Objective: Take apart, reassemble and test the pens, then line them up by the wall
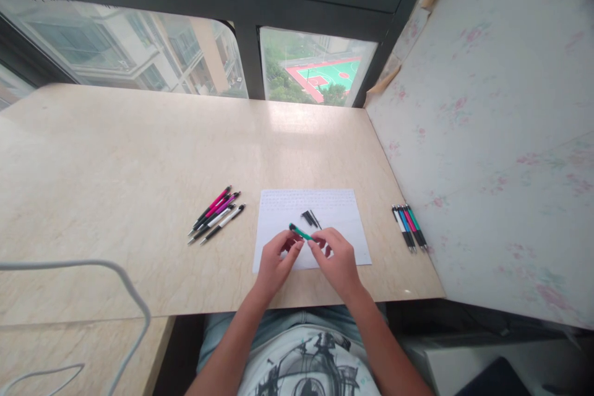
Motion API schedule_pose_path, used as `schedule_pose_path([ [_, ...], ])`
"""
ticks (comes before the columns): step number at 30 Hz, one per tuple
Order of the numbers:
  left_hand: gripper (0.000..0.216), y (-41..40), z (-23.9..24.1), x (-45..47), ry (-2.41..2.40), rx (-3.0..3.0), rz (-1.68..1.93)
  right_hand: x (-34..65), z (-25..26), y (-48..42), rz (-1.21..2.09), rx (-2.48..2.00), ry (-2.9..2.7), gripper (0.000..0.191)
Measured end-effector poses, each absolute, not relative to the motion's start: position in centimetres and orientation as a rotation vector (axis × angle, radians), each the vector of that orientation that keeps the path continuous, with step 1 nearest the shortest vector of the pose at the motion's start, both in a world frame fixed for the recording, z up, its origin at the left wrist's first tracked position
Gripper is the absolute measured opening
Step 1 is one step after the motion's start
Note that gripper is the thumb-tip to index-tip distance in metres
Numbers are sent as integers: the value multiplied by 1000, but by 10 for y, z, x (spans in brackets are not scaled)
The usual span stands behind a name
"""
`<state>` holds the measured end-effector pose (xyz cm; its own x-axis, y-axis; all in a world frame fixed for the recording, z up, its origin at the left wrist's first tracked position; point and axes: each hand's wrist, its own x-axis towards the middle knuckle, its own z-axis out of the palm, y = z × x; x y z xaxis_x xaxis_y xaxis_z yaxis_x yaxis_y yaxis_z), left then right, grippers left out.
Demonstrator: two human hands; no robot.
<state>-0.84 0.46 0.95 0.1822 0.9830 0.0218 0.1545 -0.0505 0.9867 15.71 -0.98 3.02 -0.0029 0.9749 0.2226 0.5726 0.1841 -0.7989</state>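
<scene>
Over the sheet of paper (273, 211), both hands hold a green pen barrel (301, 232) with a black end. My left hand (277, 258) has thumb and fingers closed at its black upper end. At the lower right end, the fingertips of my right hand (338, 257) pinch it; they partly hide that tip. Just beyond the barrel, a short black pen piece (307, 218) lies on the paper. Beside that is a thin dark stick (315, 218), which looks like a refill. Lines of writing run across the top of the paper.
To the left lies a loose bunch of pens (217, 213) in pink, purple, white and black. A neat row of pens (409, 226) lies at the right, near the flowered wall (492, 154). A grey cable (118, 269) loops over the left front of the table (139, 167).
</scene>
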Motion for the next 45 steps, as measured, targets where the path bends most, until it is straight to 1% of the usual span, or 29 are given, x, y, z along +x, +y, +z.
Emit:
schedule_pose_path([
  [3,21,6,13,-5,1136,1271,1029,148,33,-13,617,-1448,-1754,12],
  [7,22,9,15,-3,1130,1001,1092,152,31,-12,627,-1437,-1829,18],
  [9,24,11,15,-3,1097,849,1139,159,27,-10,583,-1551,-1805,20],
  [15,24,13,16,1,902,526,1195,172,13,-3,328,-2059,-1809,11],
  [19,24,11,10,1,855,447,1181,164,12,1,246,-2239,-1867,7],
  [23,18,10,5,-1,825,463,1175,159,12,4,211,-2304,-1893,11],
  [28,15,11,4,-1,794,481,1159,168,11,3,310,-2237,-1808,14],
  [34,16,11,6,-1,803,446,1185,189,18,-5,769,-1847,-1508,14],
  [36,17,11,5,-2,813,442,1195,195,23,-9,855,-1743,-1444,20],
  [39,16,11,3,-2,817,434,1209,201,33,-15,904,-1657,-1442,19],
  [45,14,12,1,-2,800,398,1250,207,43,-19,897,-1601,-1458,17],
])
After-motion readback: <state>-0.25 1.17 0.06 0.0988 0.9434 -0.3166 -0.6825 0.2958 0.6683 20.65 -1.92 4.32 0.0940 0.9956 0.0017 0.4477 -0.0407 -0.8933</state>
